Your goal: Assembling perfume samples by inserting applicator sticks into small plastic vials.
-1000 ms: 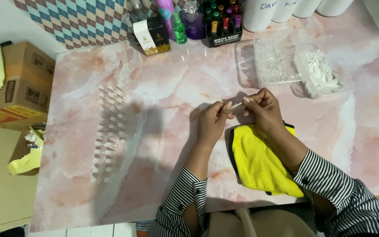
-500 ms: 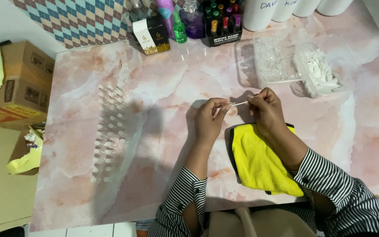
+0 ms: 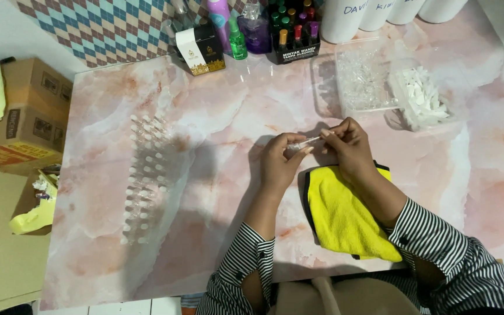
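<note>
Pink marble-look table, both hands meeting over its middle. Left hand curled shut around a small clear vial, pinched at the fingertips. Right hand pinching a thin white stick whose tip meets the vial; fingers closed tight on it. Yellow cloth lies under the right wrist, running to the near table edge.

Well left of the left hand: rows of small clear vials standing upright, too small to count exactly. Bare tabletop between those rows and the left hand, more bare top right of the right hand.

Beyond the right hand: two clear trays, one with clear bits, one with white caps. Bottles and one small box line the far edge. Two cardboard boxes off the table's left edge.
</note>
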